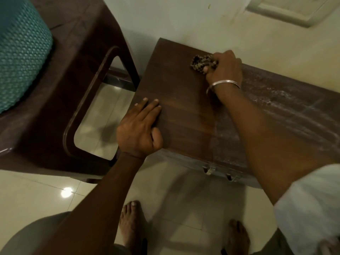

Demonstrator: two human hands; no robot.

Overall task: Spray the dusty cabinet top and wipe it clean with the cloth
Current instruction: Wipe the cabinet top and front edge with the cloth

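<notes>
The dark brown wooden cabinet top [184,100] fills the middle of the head view. Its left half looks dark and clean; its right half carries pale dust and streaks. My right hand [224,68], with a silver bangle on the wrist, grips a bunched brown patterned cloth [199,62] and presses it onto the far edge of the top near the wall. My left hand [140,127] lies flat on the front left corner, fingers straight. No spray bottle is in view.
A dark brown plastic chair [77,74] stands close on the left with a teal cushion [22,50] on it. A pale wall [239,24] runs behind the cabinet. Metal latches [208,170] hang on the cabinet's front. My bare feet stand on the shiny tiled floor [184,208].
</notes>
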